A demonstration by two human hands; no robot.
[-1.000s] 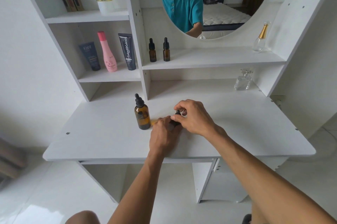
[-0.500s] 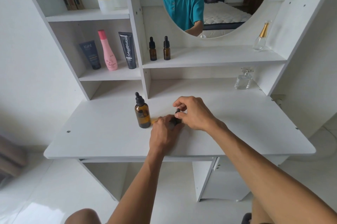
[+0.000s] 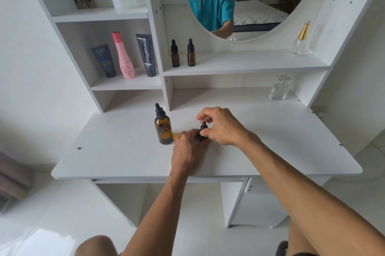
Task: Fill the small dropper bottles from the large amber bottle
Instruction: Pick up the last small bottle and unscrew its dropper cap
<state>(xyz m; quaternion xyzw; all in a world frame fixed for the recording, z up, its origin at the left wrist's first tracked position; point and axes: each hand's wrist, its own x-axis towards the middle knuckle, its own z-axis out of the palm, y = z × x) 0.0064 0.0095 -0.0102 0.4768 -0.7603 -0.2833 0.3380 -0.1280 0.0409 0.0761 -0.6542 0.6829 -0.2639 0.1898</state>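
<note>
While both hands [image 3: 188, 147] [image 3: 221, 125] grip it, small dropper bottle [image 3: 203, 130] stands upright — cap up.

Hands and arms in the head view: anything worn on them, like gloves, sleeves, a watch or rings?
Nothing worn that shows. The left hand and right hand are bare: no gloves, no rings visible on the fingers, no watch or band at either wrist. Both forearms are uncovered to the frame's edge. The mirror shows a teal short-sleeved shirt.
</note>
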